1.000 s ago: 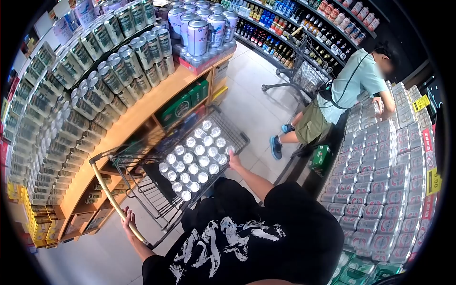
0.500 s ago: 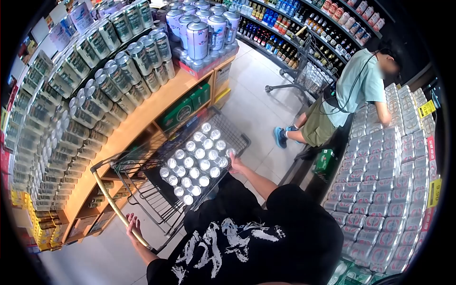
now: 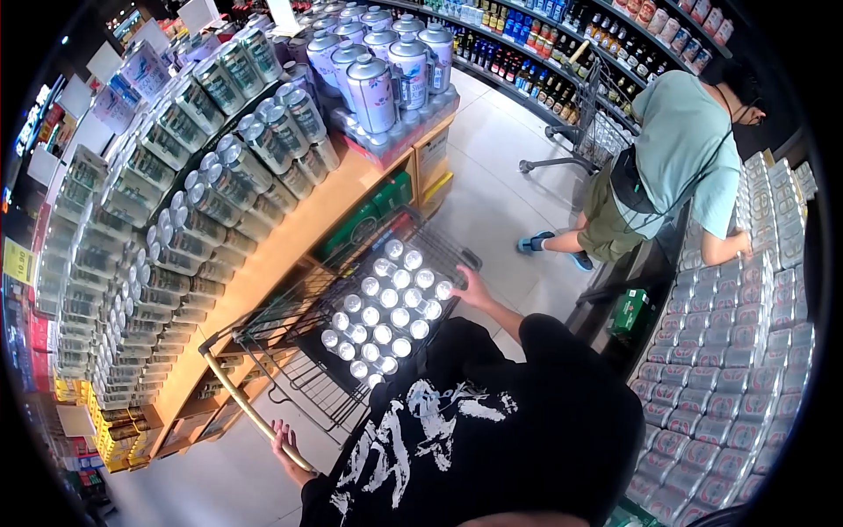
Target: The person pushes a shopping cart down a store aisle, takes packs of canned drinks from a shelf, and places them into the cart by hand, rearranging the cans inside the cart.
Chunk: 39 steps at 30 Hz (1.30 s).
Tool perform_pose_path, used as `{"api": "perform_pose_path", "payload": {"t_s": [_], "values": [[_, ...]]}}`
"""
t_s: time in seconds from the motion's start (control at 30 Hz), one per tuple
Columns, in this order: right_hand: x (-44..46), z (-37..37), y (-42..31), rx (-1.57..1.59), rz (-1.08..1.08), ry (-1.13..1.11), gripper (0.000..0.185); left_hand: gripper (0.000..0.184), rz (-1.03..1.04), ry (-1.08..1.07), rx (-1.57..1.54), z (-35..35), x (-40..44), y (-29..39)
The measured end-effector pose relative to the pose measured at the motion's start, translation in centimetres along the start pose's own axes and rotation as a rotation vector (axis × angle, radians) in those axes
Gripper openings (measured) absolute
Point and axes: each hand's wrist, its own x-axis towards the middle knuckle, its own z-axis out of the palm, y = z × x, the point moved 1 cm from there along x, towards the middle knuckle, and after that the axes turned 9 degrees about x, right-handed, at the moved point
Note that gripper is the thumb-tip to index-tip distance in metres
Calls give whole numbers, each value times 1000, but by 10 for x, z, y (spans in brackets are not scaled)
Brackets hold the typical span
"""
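Observation:
A wire shopping cart (image 3: 303,386) stands in front of me, with a pack of several silver-topped cans (image 3: 383,334) inside. My left hand (image 3: 288,450) is curled at the cart's pale handle bar (image 3: 239,397). My right hand (image 3: 475,288) is at the cart's right side, beside the pack's end cans, its fingers apart. Whether those fingertips still touch a can or the cart rim is hard to tell. My black shirt covers the near edge of the cart.
On the left, a curved wooden display (image 3: 263,290) carries stacked cans and purple mini kegs (image 3: 373,92). A person in a light green shirt (image 3: 685,132) leans over stacked cans (image 3: 711,378) on the right. Another cart (image 3: 593,123) stands near the bottle shelves. A green box (image 3: 628,312) lies low.
My view has shifted, so the cart appears farther right. My right hand has drawn slightly off the end can, fingers more spread. The other person has turned and reaches farther over the cans.

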Motion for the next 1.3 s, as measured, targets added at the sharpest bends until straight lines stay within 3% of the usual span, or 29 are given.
{"api": "perform_pose_path", "payload": {"t_s": [0.03, 0.13, 0.17, 0.27, 0.3, 0.4, 0.43, 0.53, 0.6, 0.67, 0.8, 1.13, 1.3], "values": [[7, -12, -9, -34, 30, -111, 55, 64, -23, 27, 16, -3, 1, -4], [27, -49, -64, 133, 264, -451, 46, 58, -41, 119, 90, -8, 13, -13], [35, -54, -70, 79, 246, -541, 47, 57, -25, 128, 125, -6, 14, -13], [56, -58, -101, -199, -179, -521, 55, 45, 43, 179, 251, -2, 13, -12], [62, -53, -102, -293, -322, -553, 71, 42, 68, 202, 303, 0, 12, -11], [78, -30, -95, -490, -555, -746, 85, 35, 158, 263, 391, 5, 7, -16], [83, -20, -93, -536, -523, -877, 94, 34, 190, 280, 411, 6, 5, -17], [92, 2, -90, -635, -594, -792, 97, 30, 187, 350, 434, 14, 3, -19], [108, 15, -96, -551, -486, -866, 96, 28, 209, 361, 458, 17, 0, -15], [116, 20, -93, -596, -678, -808, 100, 26, 209, 368, 474, 15, -2, -14], [121, 34, -84, -666, -626, -938, 103, 22, 193, 391, 478, 20, -3, -8], [114, 36, -72, -582, -649, -901, 105, 36, 131, 364, 471, 0, 8, -25], [115, 39, -68, -589, -572, -936, 105, 31, 66, 424, 468, 11, -2, -17]]}}
